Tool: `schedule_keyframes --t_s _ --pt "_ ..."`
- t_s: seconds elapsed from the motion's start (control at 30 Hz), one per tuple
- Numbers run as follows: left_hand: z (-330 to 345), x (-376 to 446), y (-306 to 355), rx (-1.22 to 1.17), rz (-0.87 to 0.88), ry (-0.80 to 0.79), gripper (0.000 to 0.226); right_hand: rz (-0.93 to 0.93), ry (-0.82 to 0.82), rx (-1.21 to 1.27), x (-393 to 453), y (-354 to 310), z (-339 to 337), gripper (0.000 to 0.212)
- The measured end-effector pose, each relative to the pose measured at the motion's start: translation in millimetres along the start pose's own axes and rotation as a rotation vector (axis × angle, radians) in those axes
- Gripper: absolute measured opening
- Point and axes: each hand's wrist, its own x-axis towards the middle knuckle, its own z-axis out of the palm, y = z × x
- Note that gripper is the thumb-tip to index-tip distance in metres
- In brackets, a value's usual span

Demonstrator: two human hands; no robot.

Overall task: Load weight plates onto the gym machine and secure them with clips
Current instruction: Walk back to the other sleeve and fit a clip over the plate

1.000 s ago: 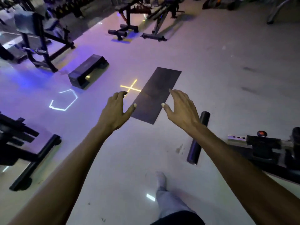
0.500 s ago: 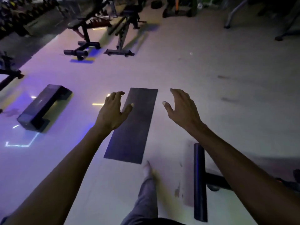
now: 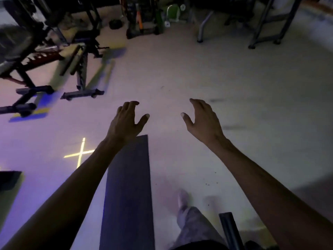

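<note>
My left hand (image 3: 127,121) and my right hand (image 3: 202,120) are stretched out in front of me over the pale gym floor, fingers spread, holding nothing. A small dark round weight plate (image 3: 115,24) lies on the floor far ahead, by a dark rack (image 3: 142,17) with orange and green parts. No clip shows in this view. My leg and foot (image 3: 182,199) step forward below the hands.
A long dark floor mat (image 3: 128,195) lies under my left forearm. Black benches (image 3: 81,73) stand at the left. A black step box (image 3: 9,179) sits at the left edge and a black bar end (image 3: 229,230) at the lower right. Metal frame legs (image 3: 261,33) stand at the back right.
The view has swung forward and right across the floor. The mat has slid down under my left arm, and the benches and the far rack have come closer. Both hands stay empty.
</note>
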Motion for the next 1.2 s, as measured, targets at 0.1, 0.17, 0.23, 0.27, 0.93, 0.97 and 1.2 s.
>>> schedule_keyframes --t_s 0.1,0.17,0.23,0.27,0.93,0.97,1.2 --pt "21 105 0 -0.008 0.069 -0.006 0.066 0.044 0.05 -0.031 80 36 10 0.06" --pt "36 175 5 -0.016 0.111 -0.012 0.066 0.081 0.063 -0.045 134 61 13 0.06" --pt "51 241 14 -0.017 0.137 -0.033 0.067 0.128 0.081 -0.058 189 87 12 0.06" --pt "58 273 19 -0.023 0.157 -0.038 0.066 0.146 0.09 -0.057 218 100 10 0.06" --pt "204 879 195 -0.174 0.626 -0.156 0.061 0.527 0.377 -0.255 664 349 -62 0.061" --pt "208 910 210 -0.18 0.657 -0.167 0.061 0.546 0.393 -0.264 683 361 -69 0.061" --pt "250 1072 322 -0.248 0.827 -0.207 0.06 0.682 0.508 -0.314 796 452 -119 0.062"
